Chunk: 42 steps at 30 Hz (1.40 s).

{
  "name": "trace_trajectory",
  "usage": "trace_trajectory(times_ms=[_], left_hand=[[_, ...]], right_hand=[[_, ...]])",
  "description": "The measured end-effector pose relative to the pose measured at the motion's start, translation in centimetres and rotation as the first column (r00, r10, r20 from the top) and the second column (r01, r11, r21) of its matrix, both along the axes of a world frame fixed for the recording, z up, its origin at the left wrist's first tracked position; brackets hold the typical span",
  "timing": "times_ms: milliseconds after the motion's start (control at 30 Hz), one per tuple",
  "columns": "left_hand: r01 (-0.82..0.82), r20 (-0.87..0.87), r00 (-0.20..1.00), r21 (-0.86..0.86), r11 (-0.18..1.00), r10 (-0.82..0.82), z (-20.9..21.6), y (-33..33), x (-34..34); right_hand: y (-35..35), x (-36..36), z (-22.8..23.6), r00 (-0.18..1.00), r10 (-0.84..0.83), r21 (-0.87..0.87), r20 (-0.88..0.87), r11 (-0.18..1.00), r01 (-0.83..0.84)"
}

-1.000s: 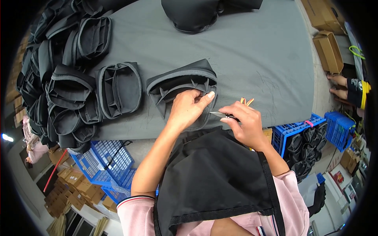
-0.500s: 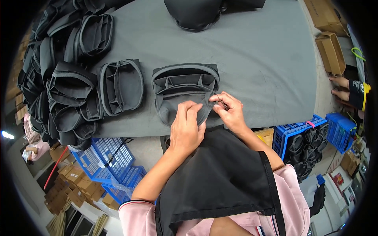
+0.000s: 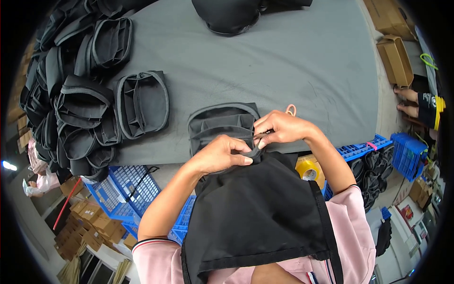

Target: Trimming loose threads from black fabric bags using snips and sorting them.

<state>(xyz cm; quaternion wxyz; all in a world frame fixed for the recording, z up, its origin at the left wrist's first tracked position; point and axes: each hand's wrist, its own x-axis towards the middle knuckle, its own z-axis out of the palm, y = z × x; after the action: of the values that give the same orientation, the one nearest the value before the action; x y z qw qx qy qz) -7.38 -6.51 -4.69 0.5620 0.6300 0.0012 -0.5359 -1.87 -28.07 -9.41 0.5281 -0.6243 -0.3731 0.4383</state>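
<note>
A black fabric pouch [image 3: 222, 123] with inner dividers and a grey-edged opening lies at the table's front edge, close to my body. My left hand [image 3: 220, 155] pinches its near edge between thumb and fingers. Just across from it, my right hand [image 3: 283, 128] is closed at the pouch's right side. A pinkish-orange loop [image 3: 291, 109] sticks out behind that hand, and a small dark tip shows by its fingers, like a pair of small scissors. Most of this tool is hidden in the palm. The pouch's near corner is covered by my fingers.
Similar pouches [image 3: 144, 104] are heaped along the table's left side. A larger black bag [image 3: 227, 16] lies at the far edge of the grey table [image 3: 302, 71]. Below are blue crates [image 3: 120, 189], a roll of yellow tape [image 3: 308, 169] and cardboard boxes [image 3: 396, 61]. Another person's legs [image 3: 409, 104] show far right.
The pouch has been drawn toward me, to the table's front edge. My right hand has turned over, bringing the orange loop into sight, and my left hand has moved lower along the edge.
</note>
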Motion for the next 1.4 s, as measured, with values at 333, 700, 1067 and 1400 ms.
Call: trace_trajectory(times_ms=[333, 700, 1067, 1400], left_hand=[[-0.483, -0.235, 0.873, -0.303, 0.822, 0.427, -1.8, -1.4, -1.3], [-0.501, -0.233, 0.864, -0.312, 0.807, 0.446, -1.5, -1.1, -1.6], [-0.605, -0.293, 0.795, -0.330, 0.724, 0.531, 0.0, -0.8, -3.2], [-0.563, -0.117, 0.823, -0.039, 0.826, 0.556, -0.3, -0.9, -4.0]], right_hand=[[2.1, -5.6, 0.0, 0.400, -0.916, -0.156, -0.022, 0.398, 0.904], [-0.7, -6.5, 4.1, 0.628, -0.729, -0.017, 0.273, 0.649, 0.761], [0.1, -6.8, 3.8, 0.377, -0.794, -0.092, -0.477, 0.471, 0.877], [4.7, -3.3, 2.1, 0.222, -0.491, -0.065, -0.842, 0.500, 0.863]])
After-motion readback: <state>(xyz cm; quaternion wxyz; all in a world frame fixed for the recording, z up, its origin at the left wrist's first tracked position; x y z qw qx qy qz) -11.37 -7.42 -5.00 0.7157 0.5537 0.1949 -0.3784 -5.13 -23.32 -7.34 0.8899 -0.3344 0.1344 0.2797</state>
